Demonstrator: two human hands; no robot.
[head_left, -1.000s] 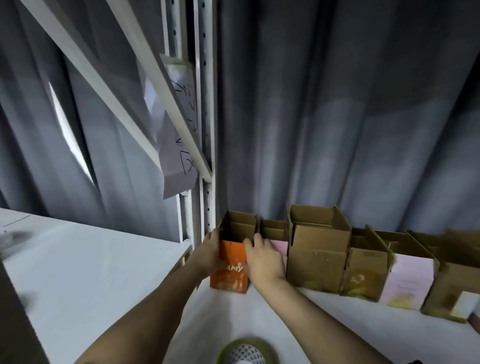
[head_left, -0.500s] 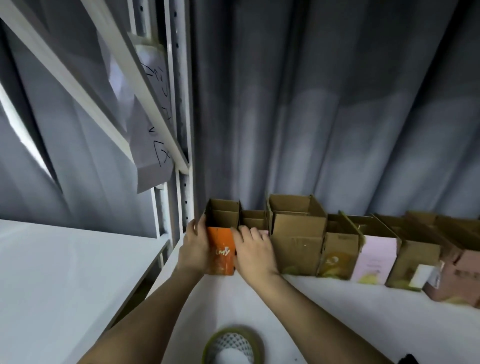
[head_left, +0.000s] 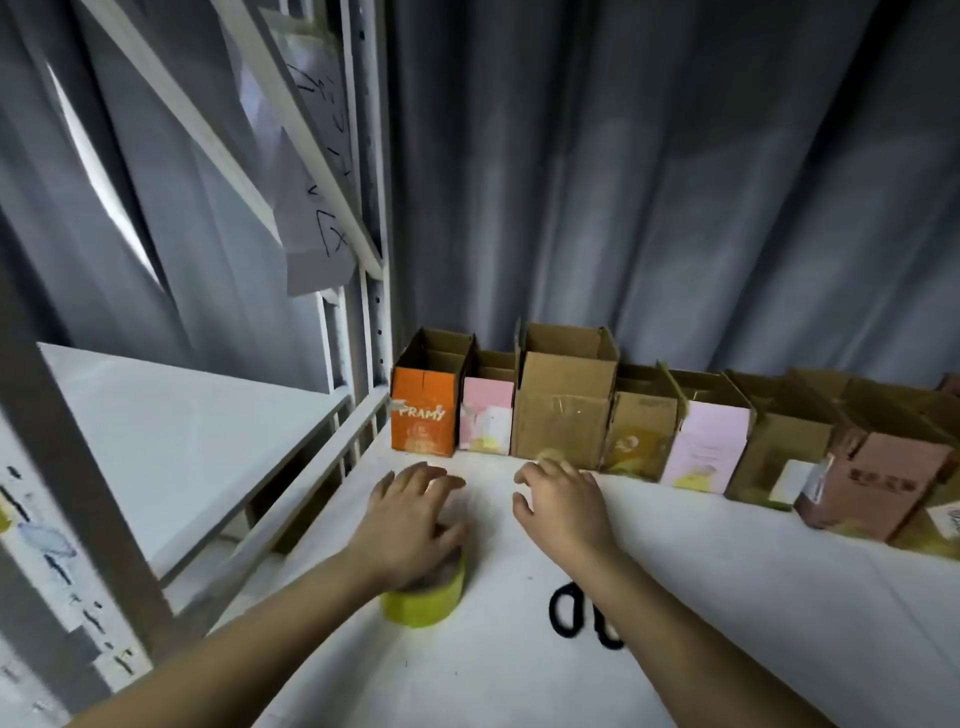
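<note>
The yellow tape roll lies flat on the white desk, lower centre of the frame, just left of the black scissors. I judge both sit near the front so they are within easy reach for closing cartons. My left hand lies over the roll, the heel of the palm covering its top, fingers spread and straight, gripping nothing. Whether the palm presses on it or only hovers I cannot tell. My right hand floats to the right above bare desk, fingers loosely bent and empty, its forearm crossing over the scissors' handles. Both arms reach forward from the bottom corners, wrists low. Beyond my fingertips, at mid-frame, the orange box stands first in a row of open cartons, beside the pink box and the taller brown box, all backed against the grey curtain, flaps up, I suppose ready for filling
</note>
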